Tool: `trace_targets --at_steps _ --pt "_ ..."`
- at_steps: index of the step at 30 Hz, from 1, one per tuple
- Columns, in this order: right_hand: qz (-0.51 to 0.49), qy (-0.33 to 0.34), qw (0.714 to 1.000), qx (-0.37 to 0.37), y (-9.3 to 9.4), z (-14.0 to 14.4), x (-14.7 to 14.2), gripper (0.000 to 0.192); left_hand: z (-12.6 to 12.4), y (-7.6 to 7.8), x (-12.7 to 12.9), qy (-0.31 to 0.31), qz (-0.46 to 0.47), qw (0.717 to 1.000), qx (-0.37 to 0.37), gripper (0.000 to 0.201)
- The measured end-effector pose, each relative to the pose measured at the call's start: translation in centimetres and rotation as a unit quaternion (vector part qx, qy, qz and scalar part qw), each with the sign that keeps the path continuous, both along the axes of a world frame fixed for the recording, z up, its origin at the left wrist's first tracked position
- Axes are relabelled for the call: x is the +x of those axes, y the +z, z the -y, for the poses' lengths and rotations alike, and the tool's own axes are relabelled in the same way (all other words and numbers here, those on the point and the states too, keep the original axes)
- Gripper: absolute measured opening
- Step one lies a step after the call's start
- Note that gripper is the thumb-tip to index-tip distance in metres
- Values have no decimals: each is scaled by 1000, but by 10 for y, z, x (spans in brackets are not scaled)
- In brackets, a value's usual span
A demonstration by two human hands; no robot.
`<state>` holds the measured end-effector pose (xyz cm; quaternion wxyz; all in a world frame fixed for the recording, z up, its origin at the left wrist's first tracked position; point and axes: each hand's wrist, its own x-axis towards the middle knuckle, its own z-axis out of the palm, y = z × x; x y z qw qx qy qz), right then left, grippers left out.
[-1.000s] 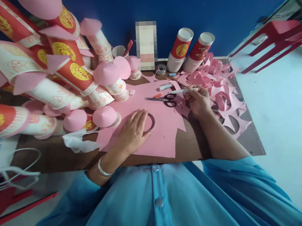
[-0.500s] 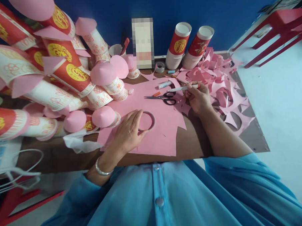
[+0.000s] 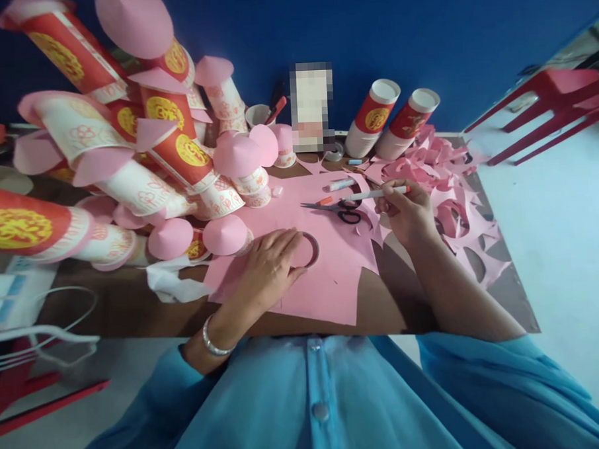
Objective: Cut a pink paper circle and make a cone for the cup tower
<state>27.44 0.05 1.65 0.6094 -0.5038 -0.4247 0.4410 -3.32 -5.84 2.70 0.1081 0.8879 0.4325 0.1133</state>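
Note:
My left hand (image 3: 271,265) lies on a large pink sheet of paper (image 3: 332,299), fingers and thumb around the left part of a thin dark-rimmed ring (image 3: 315,249). Part of the ring is hidden beneath the fingers. Pinched in my right hand (image 3: 409,210) is a white marker pen (image 3: 368,195) with an orange end, its tip pointing left above the paper. Below the pen are black-handled scissors (image 3: 347,216), and an orange cap (image 3: 324,201) lies by their blades. A white glue stick (image 3: 341,184) rests just beyond.
Paper-cup towers (image 3: 192,156) with pink cones crowd the left side. Two stacked-cup columns (image 3: 371,119) stand at the back right, beside a heap of pink paper scraps (image 3: 446,172). A clear tape roll (image 3: 333,151) sits by the wall. A red stool (image 3: 562,100) is on the floor at right.
The camera view has shifted, so everything appears lower and further right. My left hand keeps its place at the ring, and my right hand still holds the marker pen.

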Motion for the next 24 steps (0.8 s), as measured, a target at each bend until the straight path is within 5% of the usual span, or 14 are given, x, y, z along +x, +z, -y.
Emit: trace_targets --at_steps 8,24 --pt "89 70 993 -19 25 0 -33 21 -11 2 -2 -8 -24 999 -23 62" --pt "185 238 949 -88 22 -33 -75 39 -12 13 2 21 -116 993 3 62"
